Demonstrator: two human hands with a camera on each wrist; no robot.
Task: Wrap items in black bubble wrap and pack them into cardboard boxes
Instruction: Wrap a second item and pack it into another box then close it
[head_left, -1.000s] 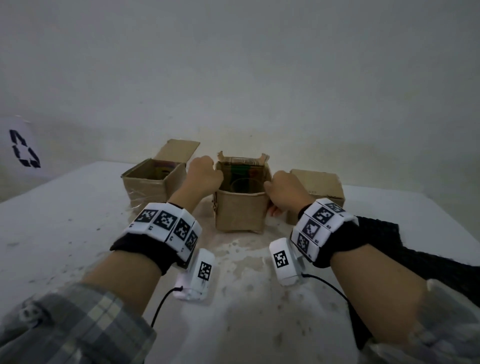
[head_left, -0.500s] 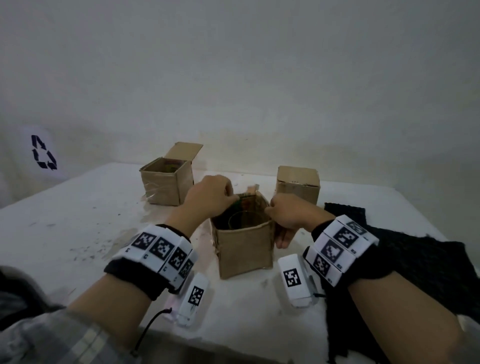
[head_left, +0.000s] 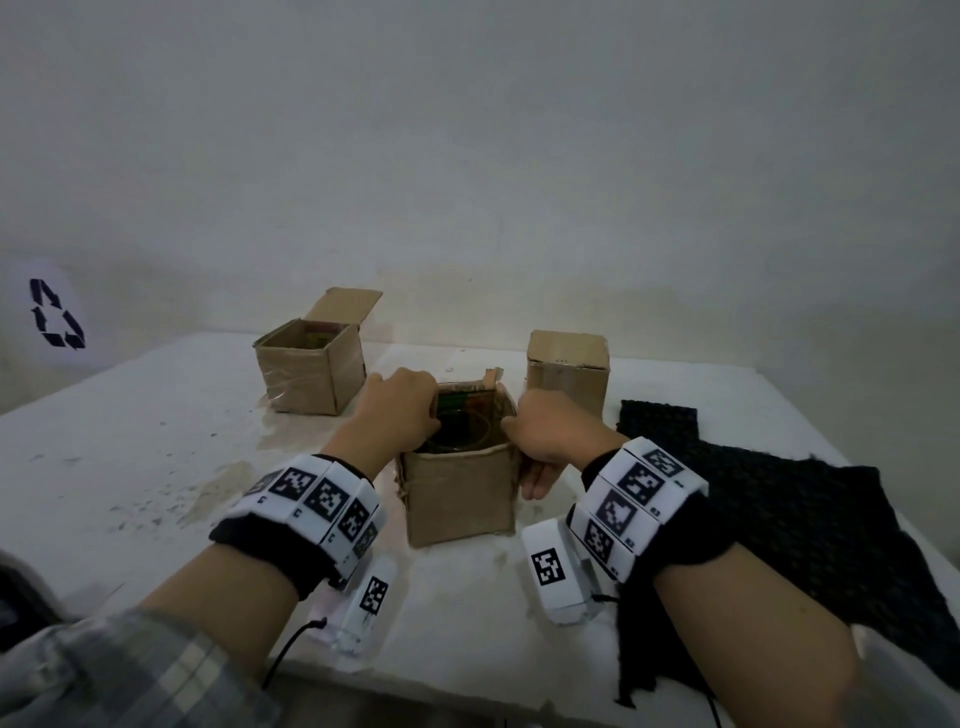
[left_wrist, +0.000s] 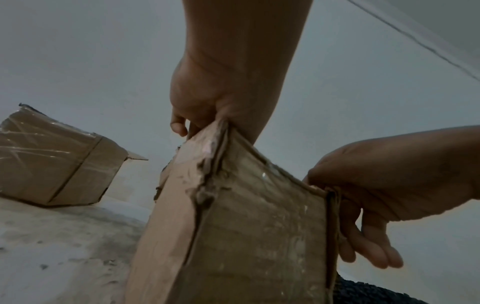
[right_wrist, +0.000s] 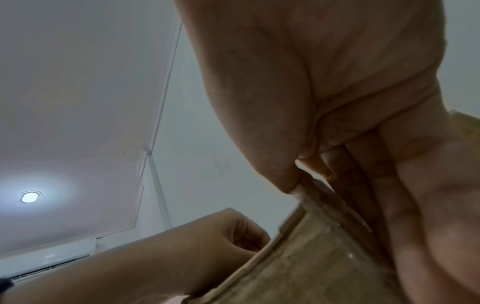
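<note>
We hold the open cardboard box (head_left: 460, 493) by its top rim with both hands; it stands on the white desk (head_left: 130, 467), near its front edge. The left hand (head_left: 402, 410) has its grip closed on the left rim, and the right hand (head_left: 548, 434) pinches the right rim (its other fingers lie straight along the outside wall). The black bubble wrap (head_left: 779, 499) lies on the desk just right of this box.

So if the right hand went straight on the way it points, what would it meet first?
The right hand grips the right wall of the near box and points away from the person. Straight on, it would probably meet the closed box just behind it, though depth in the head view is uncertain.
</note>
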